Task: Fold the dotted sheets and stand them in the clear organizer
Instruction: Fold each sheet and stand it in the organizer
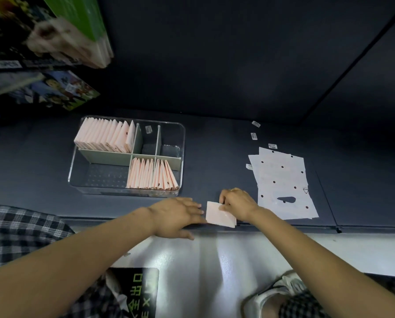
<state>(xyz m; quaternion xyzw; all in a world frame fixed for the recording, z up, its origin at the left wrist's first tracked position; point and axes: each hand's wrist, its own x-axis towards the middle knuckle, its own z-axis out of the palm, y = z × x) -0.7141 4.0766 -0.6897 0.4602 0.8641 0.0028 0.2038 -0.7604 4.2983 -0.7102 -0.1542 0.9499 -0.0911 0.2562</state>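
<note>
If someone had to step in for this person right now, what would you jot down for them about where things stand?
Left hand: open, fingers flat beside the folded sheet at the table's front edge.
Right hand: grip pinching that sheet's right end.
Clear organizer: the back left compartment holds a full row of folded sheets; the front right compartments hold more folded sheets. The front left and back right compartments have none.
Unfolded dotted sheets: a small stack lies flat to the right.
Done: many sheets folded and stood up.
Left: stand the current sheet in the organizer, then fold the remaining stack.
</note>
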